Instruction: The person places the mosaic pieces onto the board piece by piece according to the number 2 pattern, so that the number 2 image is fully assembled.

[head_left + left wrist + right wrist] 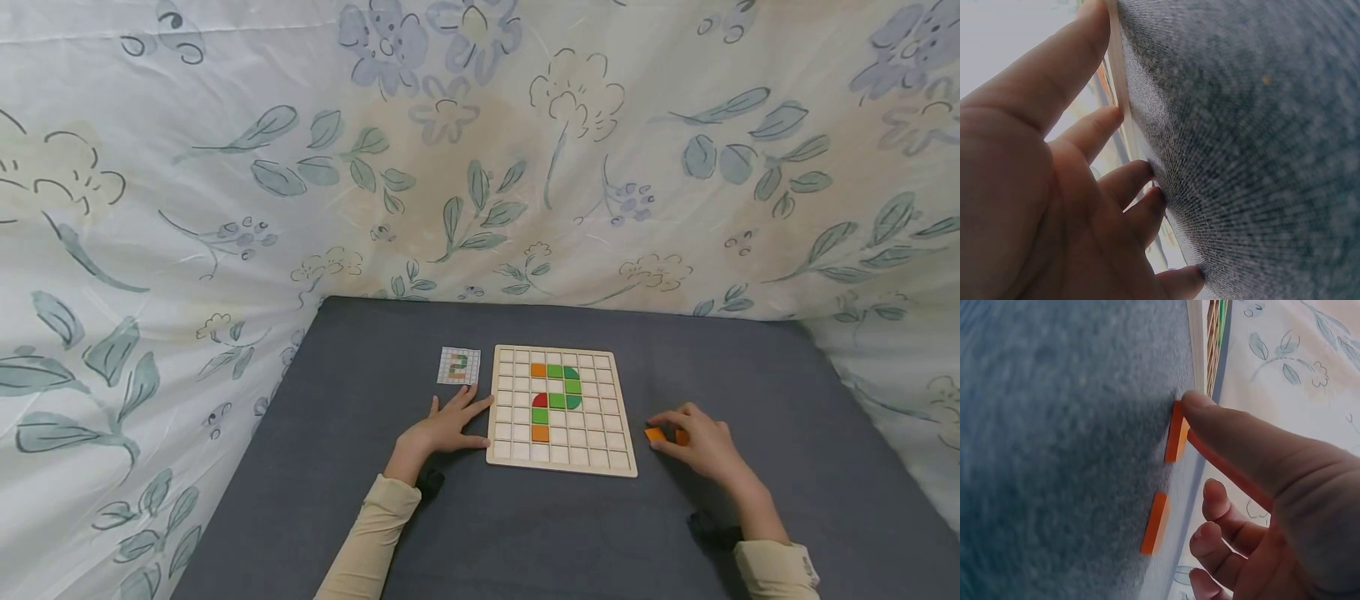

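Note:
My left hand (pixel 442 427) lies on the dark cloth with its fingers spread, thumb tip and index fingertip at the left edge of a wooden grid board (pixel 517 457). Green, red and orange tiles form a curved figure in the board's cells. To the right of the board, my right hand (pixel 701 442) pinches an orange square tile (pixel 655 434) between thumb and index finger, low at the cloth. A second orange tile (pixel 1155 523) lies on the cloth beneath that hand, partly hidden by the fingers in the head view.
A small pattern card (pixel 458 366) with a coloured figure on a grid lies left of the board, just beyond the left fingertips. Dark cloth (pixel 562 533) covers the table. A flowered curtain (pixel 480 167) hangs behind and at the sides.

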A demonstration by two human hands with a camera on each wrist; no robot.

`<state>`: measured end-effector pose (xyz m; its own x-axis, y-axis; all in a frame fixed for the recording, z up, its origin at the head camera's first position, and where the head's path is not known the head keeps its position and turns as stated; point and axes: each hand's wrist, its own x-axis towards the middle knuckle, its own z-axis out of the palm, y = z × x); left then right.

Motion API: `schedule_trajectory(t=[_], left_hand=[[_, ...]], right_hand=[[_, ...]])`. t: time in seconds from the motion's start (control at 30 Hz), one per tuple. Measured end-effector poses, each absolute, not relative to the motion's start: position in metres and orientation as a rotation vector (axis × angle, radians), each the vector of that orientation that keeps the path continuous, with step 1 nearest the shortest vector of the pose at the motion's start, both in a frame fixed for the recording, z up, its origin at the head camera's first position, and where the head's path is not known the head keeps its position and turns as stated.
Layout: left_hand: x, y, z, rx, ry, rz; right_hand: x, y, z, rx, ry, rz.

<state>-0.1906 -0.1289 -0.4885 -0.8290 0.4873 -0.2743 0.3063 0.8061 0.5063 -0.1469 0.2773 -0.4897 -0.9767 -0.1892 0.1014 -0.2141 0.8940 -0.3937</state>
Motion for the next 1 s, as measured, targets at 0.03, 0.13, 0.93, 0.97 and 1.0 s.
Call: schedule_trajectory(t=[0.03, 0.13, 0.93, 0.97, 1.0], left_hand=[[-0.1905, -0.1290, -0.4883, 0.598, 2.598, 0.637], [-0.1909, -0.1291, -0.4884, 0.598, 2.595, 0.634], [-0.1901, -0.1294, -0.4868, 0.589, 2.588, 0.644], [-0.1902, -0.1294, -0.4867, 0.590, 2.587, 0.644], [-0.1904, -0.1293, -0.4865, 0.591, 2.586, 0.645]], right_hand=[[-0.1467, 0.2784, -0.4897, 0.326, -3.001, 0.634], [-0.1459, 0.2815, -0.4894, 0.348, -3.002, 0.628], [-0.1517, 0.2824, -0.4940, 0.330, -3.016, 0.575], [-0.1520, 0.2816, -0.4937, 0.324, -3.018, 0.573], [-0.1524, 0.2808, -0.4934, 0.318, -3.019, 0.572]])
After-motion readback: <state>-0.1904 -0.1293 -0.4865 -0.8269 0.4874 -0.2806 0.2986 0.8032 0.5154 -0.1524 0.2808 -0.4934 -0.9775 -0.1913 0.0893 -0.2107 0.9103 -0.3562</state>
